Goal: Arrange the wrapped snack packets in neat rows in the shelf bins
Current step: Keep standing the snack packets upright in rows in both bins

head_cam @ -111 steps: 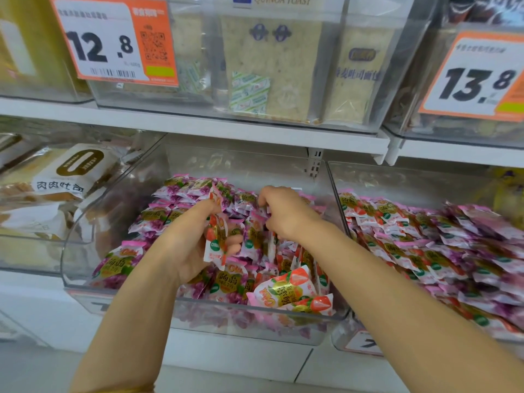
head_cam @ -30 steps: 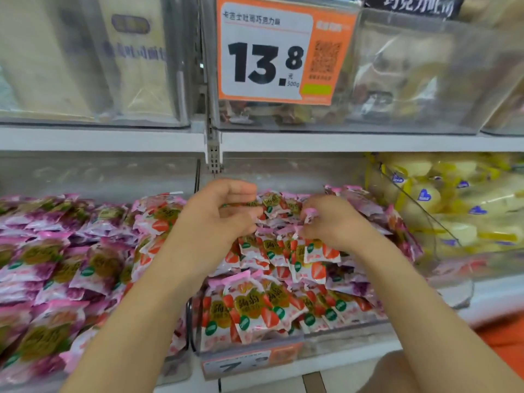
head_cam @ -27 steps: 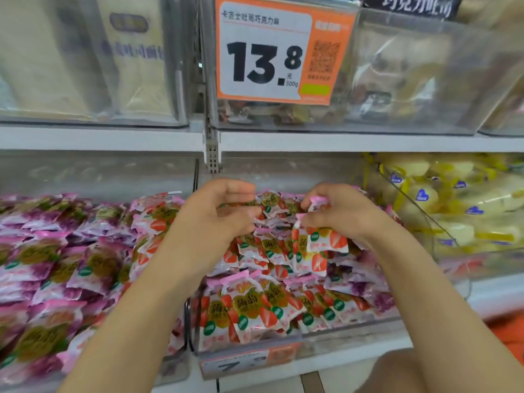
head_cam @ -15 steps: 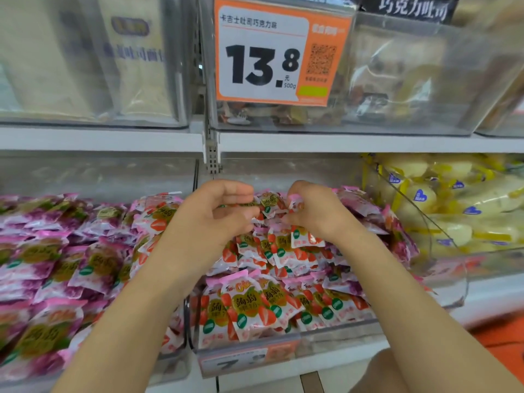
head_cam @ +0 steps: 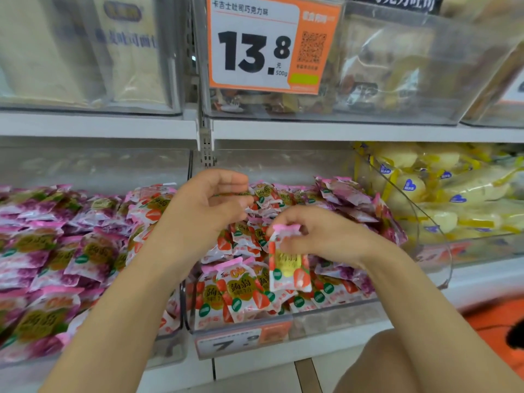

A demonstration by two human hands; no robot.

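We see both bare forearms reaching into the middle clear bin (head_cam: 326,319) on the lower shelf; the right hand (head_cam: 320,239) pinches the pink top seam of one strawberry-printed packet (head_cam: 287,268) between thumb and fingertips, so that the packet hangs upright, lifted just above the front rows of like packets (head_cam: 238,293); its fingers are closed on that seam. The left hand (head_cam: 204,214) is held over the back of the same bin, fingers curled toward the thumb with a gap between them; we cannot tell whether it holds anything. The packets in this bin stand in overlapping rows leaning toward the front wall, strawberry prints at front and centre, purple-printed packets (head_cam: 346,194) heaped at the right rear. To the left, a neighbouring bin (head_cam: 170,347) is filled with purple grape-printed packets (head_cam: 42,251) in loose rows; to the right, a further clear bin (head_cam: 433,251) holds yellow-wrapped items (head_cam: 442,194). A partly blurred price label (head_cam: 243,340) is fixed to the front of the middle bin. On the upper shelf (head_cam: 340,131), an orange and white price tag (head_cam: 269,46) reading 13.8 is mounted on a clear bin of wrapped goods; beside it, at left, pale bread-like packages (head_cam: 85,52) stand behind a clear wall.
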